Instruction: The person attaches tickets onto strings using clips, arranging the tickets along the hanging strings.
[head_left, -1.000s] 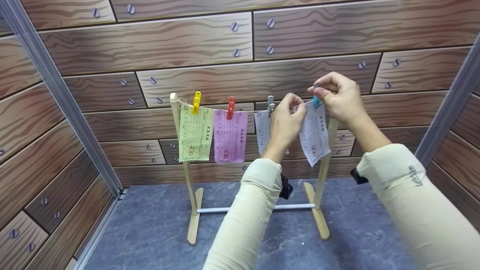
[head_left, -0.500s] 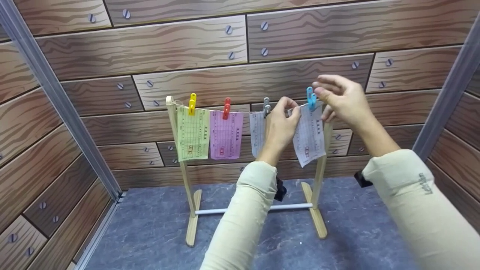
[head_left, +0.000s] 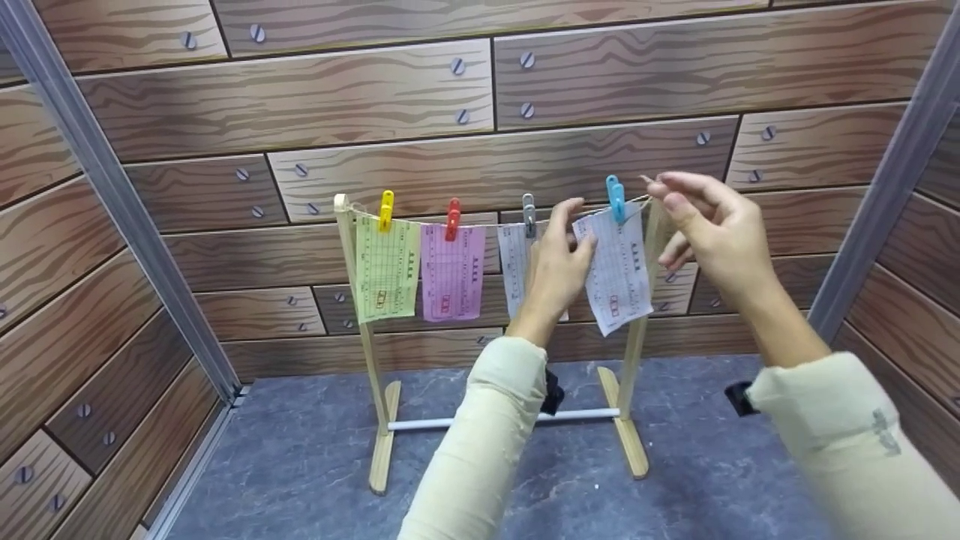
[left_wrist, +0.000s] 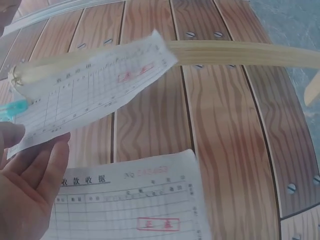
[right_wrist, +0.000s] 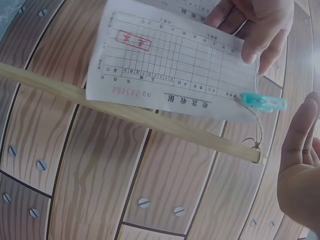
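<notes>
In the head view, a white receipt slip (head_left: pixel 616 270) hangs slightly askew from a twine line under a blue clothespin (head_left: pixel 616 199). My left hand (head_left: pixel 556 262) is at the slip's upper left corner, the thumb touching its front and the index finger raised apart from the thumb. The left wrist view shows the thumb in front of the slip and other fingers behind it. My right hand (head_left: pixel 724 232) is just right of the clothespin, fingers loosely bent and holding nothing. Partly hidden by my left hand, another white slip (head_left: pixel 513 262) hangs under a grey clothespin (head_left: pixel 529 214).
Further left, a yellow clothespin (head_left: pixel 386 211) holds a green slip (head_left: pixel 387 277), and a red clothespin (head_left: pixel 453 219) holds a pink slip (head_left: pixel 451 277). The wooden stand (head_left: pixel 634 367) has a white crossbar (head_left: pixel 427 424) and stands on a grey marbled surface (head_left: pixel 300 465) before a wood-patterned wall (head_left: pixel 360 97).
My right hand has let go of the blue clothespin and moved right, away from it. My left thumb and index finger have spread apart at the slip's corner.
</notes>
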